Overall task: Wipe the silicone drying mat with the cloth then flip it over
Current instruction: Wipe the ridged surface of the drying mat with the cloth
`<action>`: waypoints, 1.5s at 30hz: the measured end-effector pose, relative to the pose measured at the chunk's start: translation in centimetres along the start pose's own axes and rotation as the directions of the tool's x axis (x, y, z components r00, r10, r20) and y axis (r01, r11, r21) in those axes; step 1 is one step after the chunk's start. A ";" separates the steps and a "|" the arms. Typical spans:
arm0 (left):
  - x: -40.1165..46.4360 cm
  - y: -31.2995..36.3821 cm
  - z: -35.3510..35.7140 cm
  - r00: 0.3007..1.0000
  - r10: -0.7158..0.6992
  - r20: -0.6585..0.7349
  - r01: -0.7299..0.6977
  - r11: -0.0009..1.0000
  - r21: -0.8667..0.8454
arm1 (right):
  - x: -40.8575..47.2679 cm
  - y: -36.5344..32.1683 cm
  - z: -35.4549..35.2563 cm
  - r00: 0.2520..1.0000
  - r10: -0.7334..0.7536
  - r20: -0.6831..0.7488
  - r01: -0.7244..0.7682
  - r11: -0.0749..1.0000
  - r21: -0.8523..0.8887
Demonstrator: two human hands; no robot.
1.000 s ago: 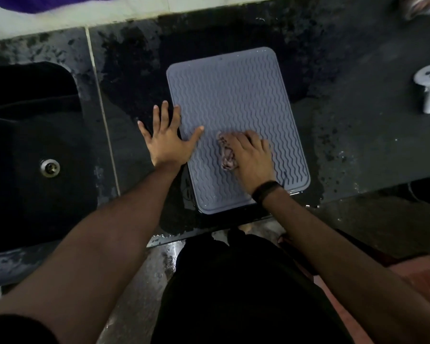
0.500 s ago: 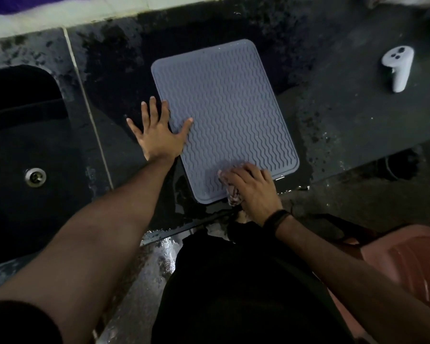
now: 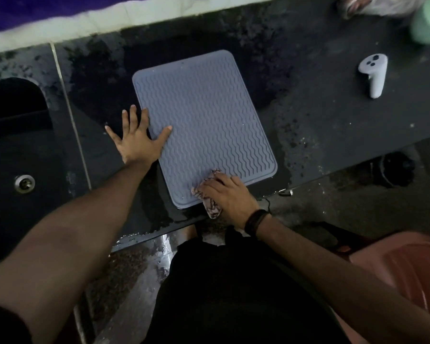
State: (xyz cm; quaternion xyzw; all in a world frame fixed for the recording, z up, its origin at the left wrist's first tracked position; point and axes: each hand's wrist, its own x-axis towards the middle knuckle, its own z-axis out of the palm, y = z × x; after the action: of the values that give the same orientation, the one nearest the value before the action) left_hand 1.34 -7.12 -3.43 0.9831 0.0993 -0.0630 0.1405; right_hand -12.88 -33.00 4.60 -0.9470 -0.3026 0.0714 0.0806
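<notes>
A grey silicone drying mat point(image 3: 204, 120) with a wavy ribbed surface lies flat on the wet dark counter point(image 3: 320, 135). My left hand point(image 3: 138, 140) rests flat with fingers spread on the mat's left edge, thumb on the ribs. My right hand point(image 3: 227, 194) presses a small crumpled patterned cloth point(image 3: 210, 203) onto the mat's near edge. Part of the cloth hangs past that edge, towards the counter's front.
A dark sink point(image 3: 15, 150) with a metal drain point(image 3: 24, 183) sits to the left. A white handheld controller point(image 3: 374, 75) lies at the right. A green object point(image 3: 428, 23) stands at the far right corner. A pink plastic chair point(image 3: 402, 276) is below right.
My right hand dragged the cloth from the middle of the mat down to its near edge. The left hand stayed pressed on the mat's left side.
</notes>
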 end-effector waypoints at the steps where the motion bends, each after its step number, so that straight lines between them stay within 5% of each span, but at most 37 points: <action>1: 0.0 0.2 -0.3 1.000 -0.001 0.016 0.001 1.000 0.025 | -0.1 0.9 -0.4 0.999 0.012 -0.030 -0.012 1.000 0.013; 5: -0.2 1.2 -1.9 0.996 -0.009 0.089 -0.006 0.985 0.171 | 3.1 5.1 -2.0 0.975 0.184 -0.128 -0.175 0.981 0.079; 11: -0.6 4.3 -3.4 0.987 -0.055 0.153 -0.006 0.928 0.373 | 8.7 10.2 -1.2 0.960 0.257 0.108 -0.261 0.965 0.027; 17: -1.4 9.9 -3.0 0.951 0.156 0.266 -0.233 0.929 0.289 | 8.7 10.6 -0.1 0.972 0.229 0.049 -0.230 0.973 0.031; 22: -1.4 11.5 -2.5 0.925 -0.020 0.379 -0.111 0.940 0.322 | 6.4 11.1 -0.3 0.988 0.136 0.071 -0.139 0.989 0.052; 31: -1.8 11.8 -2.5 0.919 -0.012 0.393 -0.081 0.972 0.220 | -2.6 10.5 -1.7 0.996 0.006 0.086 -0.012 0.998 0.065; 36: -1.7 11.8 -2.6 0.914 0.002 0.406 -0.081 0.981 0.177 | 4.5 10.3 -3.4 0.992 0.127 -0.016 -0.126 0.991 0.052; 40: -1.5 12.1 -3.1 0.905 -0.013 0.426 -0.075 0.979 0.189 | 9.7 8.8 -2.6 0.976 0.177 0.129 -0.178 0.984 -0.006; 45: -1.6 12.2 -3.2 0.903 -0.008 0.429 -0.082 0.978 0.191 | 4.2 7.5 -0.9 0.973 0.187 0.136 -0.186 0.982 -0.015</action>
State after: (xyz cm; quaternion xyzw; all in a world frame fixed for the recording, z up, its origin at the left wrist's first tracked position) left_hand 2.71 -18.00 3.08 0.9562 0.0405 -0.2839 0.0583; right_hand -5.17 -36.66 3.67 -0.9642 -0.2172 0.1433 0.0517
